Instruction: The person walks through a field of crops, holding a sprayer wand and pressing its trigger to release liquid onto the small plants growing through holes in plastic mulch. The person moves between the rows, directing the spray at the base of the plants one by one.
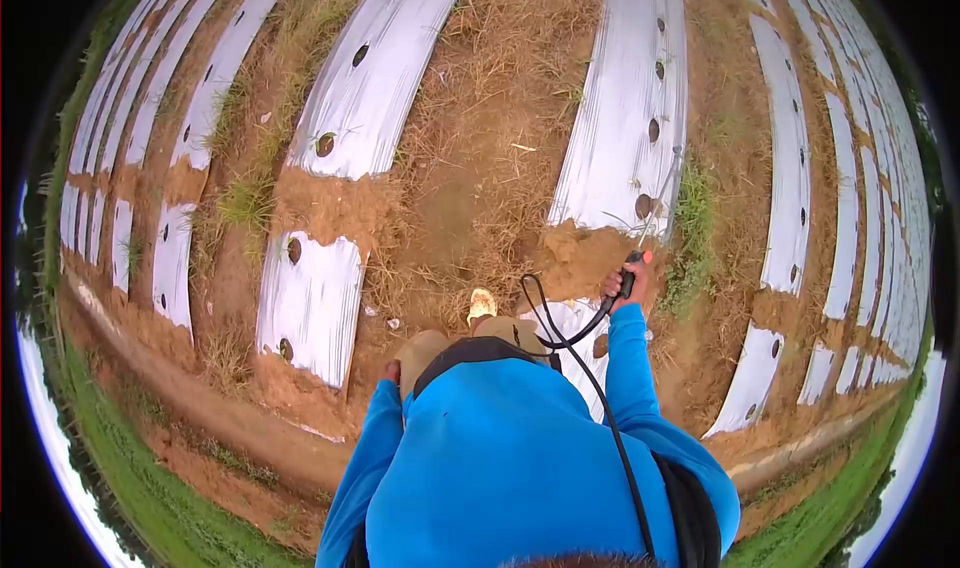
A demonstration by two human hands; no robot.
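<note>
My right hand [626, 282] is wrapped round the black handle of a spray wand [657, 212], whose thin metal tube points forward over the edge of a white plastic-covered bed [620, 118]. An orange-red piece shows at the top of the handle. From its lower end a black hose [575, 344] loops back past my waist and over the blue shirt. My left hand [391, 371] hangs low beside my left thigh, mostly hidden by the sleeve and leg, so its fingers cannot be made out.
More white-covered beds [372, 58] with dark round holes run forward on both sides. Between them lie brown soil paths [450, 198] with dry grass. Green weeds [692, 238] grow right of the wand. One yellowish shoe [482, 304] shows below me.
</note>
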